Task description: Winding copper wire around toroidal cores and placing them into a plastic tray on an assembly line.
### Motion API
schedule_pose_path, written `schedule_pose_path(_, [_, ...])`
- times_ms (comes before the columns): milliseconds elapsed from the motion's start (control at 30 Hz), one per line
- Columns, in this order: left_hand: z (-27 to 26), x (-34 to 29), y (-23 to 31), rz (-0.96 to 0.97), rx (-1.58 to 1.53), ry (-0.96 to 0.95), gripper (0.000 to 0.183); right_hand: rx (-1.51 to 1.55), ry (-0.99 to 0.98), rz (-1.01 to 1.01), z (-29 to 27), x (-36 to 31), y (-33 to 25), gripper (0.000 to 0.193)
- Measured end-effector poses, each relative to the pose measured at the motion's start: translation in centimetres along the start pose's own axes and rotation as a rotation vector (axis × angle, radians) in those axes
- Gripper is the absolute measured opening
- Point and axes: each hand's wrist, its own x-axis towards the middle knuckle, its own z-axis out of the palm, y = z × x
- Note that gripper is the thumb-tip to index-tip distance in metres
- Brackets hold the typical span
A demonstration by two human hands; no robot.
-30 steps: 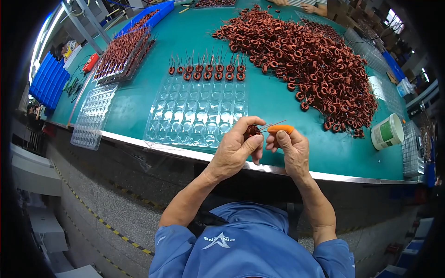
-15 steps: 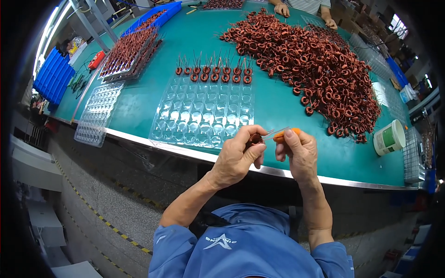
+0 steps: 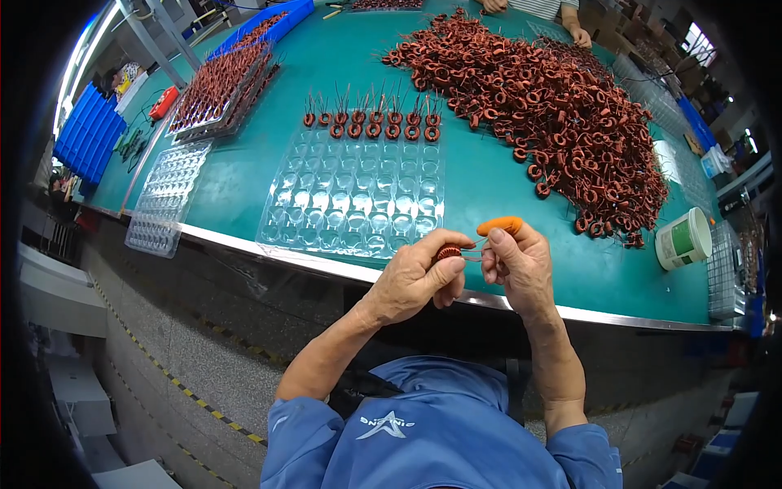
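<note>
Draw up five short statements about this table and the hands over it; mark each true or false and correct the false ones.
1. The left hand holds a wound ring. True.
2. Standing rings fill every row of the clear tray. False: they stand only in its far rows.
3. A big pile of loose rings lies right of the tray. True.
4. The bucket is left of the tray. False: the bucket is at the right, near the pile.
5. The right hand is inside the bucket. False: it is at the wound ring's leads.

The left of the hands [image 3: 407, 281] partly hides a red coil [image 3: 449, 253]; the top edge crops a co-worker [image 3: 539, 7].
</note>
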Motion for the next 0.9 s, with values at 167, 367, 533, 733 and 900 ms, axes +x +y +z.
schedule_pose_path(167, [1.6,-0.5,-0.3,0.039,-0.207,0.133,0.025,-0.126,0.005,-0.206,0.2,-0.9,0.8,0.02])
schedule_pose_path(367, [2.5,-0.5,-0.5,0.024,-0.303,0.201,0.022,-0.267,0.087,-0.346,0.6,-1.2,1.1,0.021])
schedule_pose_path(533, [2.3,-0.1,-0.9,0.065,-0.27,0.283,0.021,-0.219,0.283,-0.327,-0.2,-1.3,1.5,0.024])
schedule_pose_path(733, [1.9,0.3,-0.9,0.134,0.256,0.252,0.024,-0.107,0.079,-0.075,0.7,-1.8,1.5,0.026])
schedule_pose_path(900, [0.9,0.1,0.0,0.267,0.539,0.13,0.033,0.034,-0.024,0.108,-0.1,-1.1,0.6,0.024])
